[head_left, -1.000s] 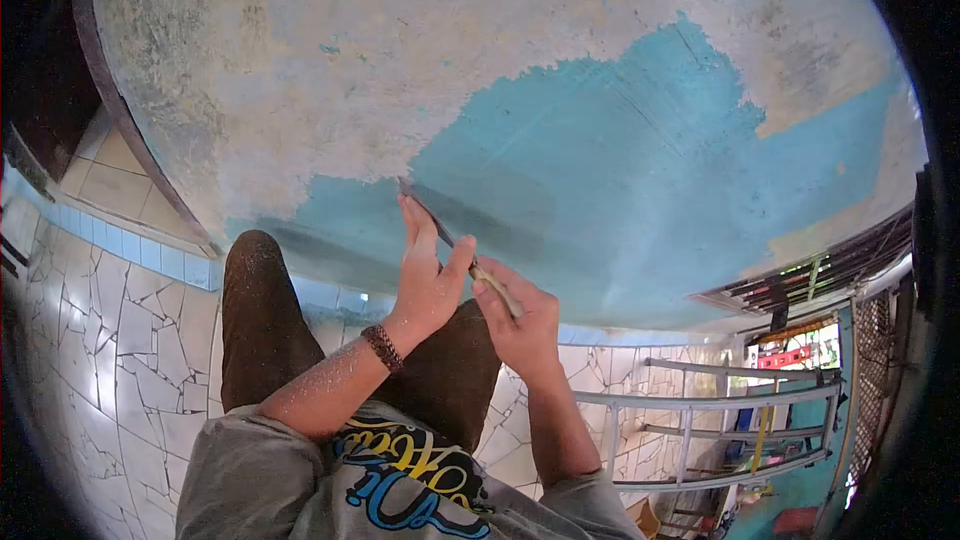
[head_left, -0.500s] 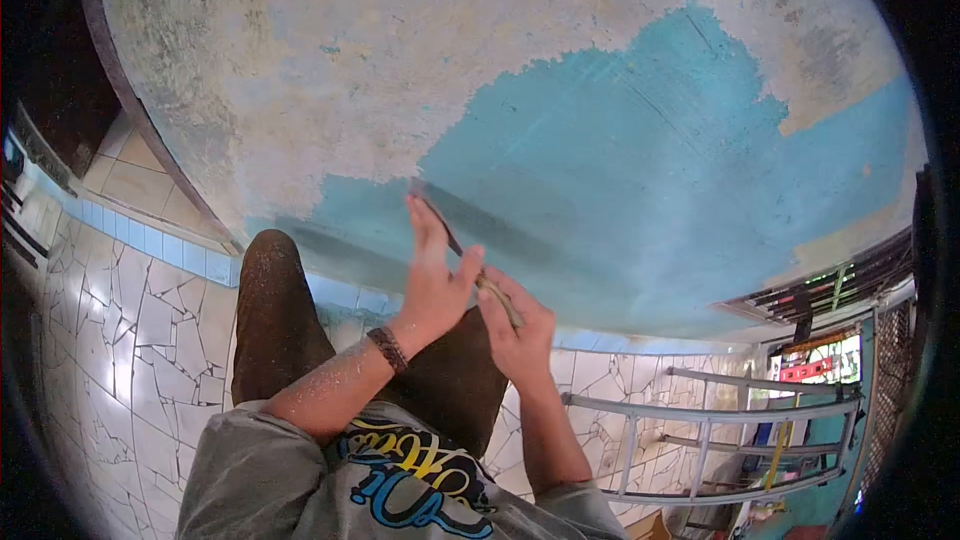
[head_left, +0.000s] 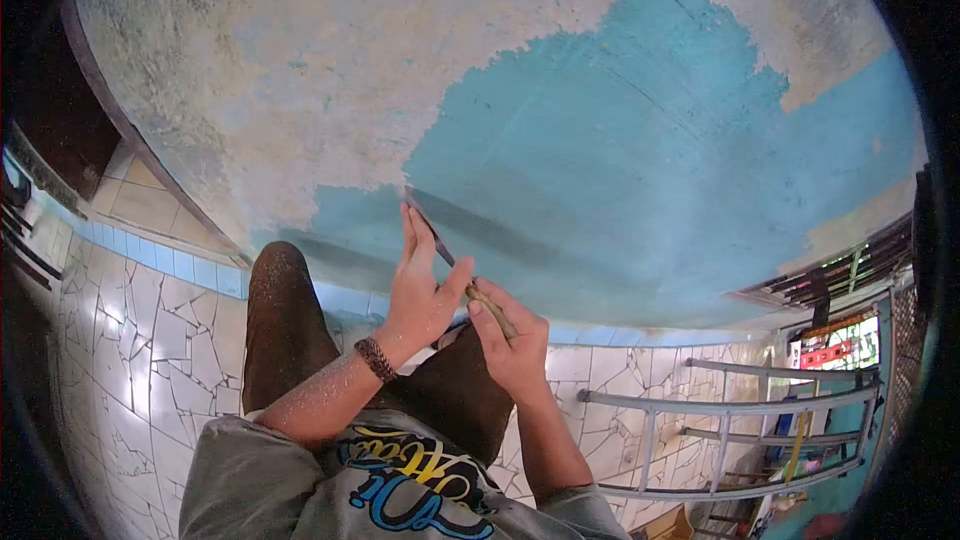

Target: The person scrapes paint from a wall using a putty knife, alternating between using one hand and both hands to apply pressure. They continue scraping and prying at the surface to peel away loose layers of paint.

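My right hand [head_left: 515,340] is closed around the wooden handle [head_left: 490,308] of a scraper with a long, narrow dark blade [head_left: 437,240]. My left hand [head_left: 420,285] lies along the blade, its fingers stretched together toward the tip and its thumb by the handle's front end. The blade's tip meets the wall [head_left: 340,90] where turquoise paint [head_left: 600,170] borders a bare, mottled pale patch. A shadow of the tool falls on the paint to its right. Pale flecks dot my left forearm, which wears a dark braided bracelet [head_left: 376,360].
A metal ladder [head_left: 720,403] stands at the lower right, beside a slatted opening [head_left: 840,275]. Cracked-pattern tiles [head_left: 160,340] cover the floor. My bent knee [head_left: 280,270] is near the wall's base. A dark doorway [head_left: 60,100] is at the left.
My view has shifted slightly, moving the wall's paint edge up and left in the picture. Both hands keep their hold on the scraper, its tip still at the paint border.
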The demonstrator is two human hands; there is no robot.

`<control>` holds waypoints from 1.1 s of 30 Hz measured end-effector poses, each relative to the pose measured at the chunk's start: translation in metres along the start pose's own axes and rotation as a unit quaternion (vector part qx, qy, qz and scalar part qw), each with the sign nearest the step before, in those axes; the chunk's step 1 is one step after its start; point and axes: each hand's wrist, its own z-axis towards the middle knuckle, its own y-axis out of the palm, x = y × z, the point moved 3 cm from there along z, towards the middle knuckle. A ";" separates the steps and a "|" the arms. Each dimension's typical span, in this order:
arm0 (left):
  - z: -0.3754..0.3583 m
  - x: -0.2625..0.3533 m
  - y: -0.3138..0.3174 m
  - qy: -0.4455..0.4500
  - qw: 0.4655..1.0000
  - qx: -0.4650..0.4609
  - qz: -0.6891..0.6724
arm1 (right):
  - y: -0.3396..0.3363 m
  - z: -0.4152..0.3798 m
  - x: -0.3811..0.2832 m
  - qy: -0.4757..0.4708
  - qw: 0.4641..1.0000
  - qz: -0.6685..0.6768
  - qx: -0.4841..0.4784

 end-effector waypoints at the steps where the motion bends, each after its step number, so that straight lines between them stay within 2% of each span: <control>1: 0.001 -0.002 -0.002 -0.001 1.000 0.006 0.007 | 0.001 0.001 0.001 -0.005 1.000 -0.006 -0.001; 5: -0.002 -0.008 0.002 0.004 0.999 0.031 0.020 | 0.001 -0.006 0.003 0.013 1.000 0.019 0.003; 8: -0.002 0.006 0.000 -0.024 1.000 -0.006 0.009 | -0.001 0.001 -0.001 -0.001 1.000 0.000 -0.004; 11: 0.002 -0.009 -0.007 -0.043 0.998 0.046 0.023 | 0.008 0.007 -0.006 0.004 1.000 -0.005 -0.014; 14: -0.001 -0.008 -0.009 -0.030 0.999 0.005 0.012 | 0.009 0.001 0.000 -0.005 1.000 0.000 -0.009; 17: -0.001 0.001 -0.001 -0.031 0.999 0.009 0.009 | 0.005 0.003 0.000 0.005 1.000 0.019 0.000; 20: 0.003 -0.010 -0.011 -0.043 0.998 0.045 0.027 | 0.011 0.007 -0.005 -0.004 1.000 -0.003 -0.001; 23: -0.001 -0.004 -0.011 -0.018 1.000 -0.012 0.017 | 0.009 0.001 -0.006 0.022 1.000 0.021 -0.008; 25: 0.002 -0.001 -0.007 -0.028 0.999 -0.005 0.016 | 0.002 0.000 -0.007 0.059 0.997 0.055 0.005; 33: 0.001 0.000 -0.005 -0.021 0.999 0.000 0.042 | 0.009 0.003 0.001 0.051 0.998 0.044 0.013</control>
